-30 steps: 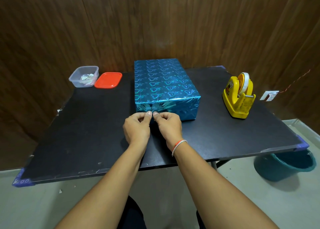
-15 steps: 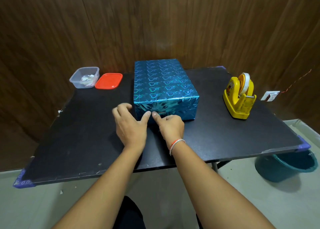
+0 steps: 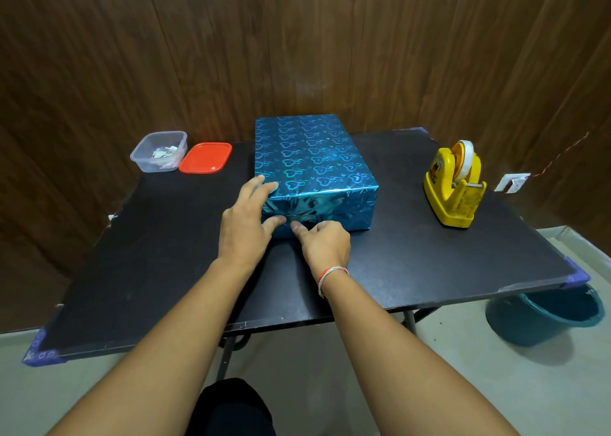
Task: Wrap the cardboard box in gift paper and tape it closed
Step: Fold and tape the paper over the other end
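The counter is a black top carrying all items. The box stands at its centre toward the far edge, fully covered in glossy blue gift paper printed with hearts. Its near end face shows creased, folded paper with a horizontal seam across the middle.

The left hand lies against the box's near left corner. Its fingers are extended, with the fingertips on the top edge and the thumb on the near face at the seam; this grip is spread flat and clasps nothing. The right hand has its fingers curled under, with the thumb pressed on the seam just beside the left thumb; it holds no object.

Compared with half a second earlier, the left fingers have moved from the counter beside the box up onto its top edge.

A yellow tape dispenser stands well right of the box. A clear container and a red lid lie side by side at the far left.
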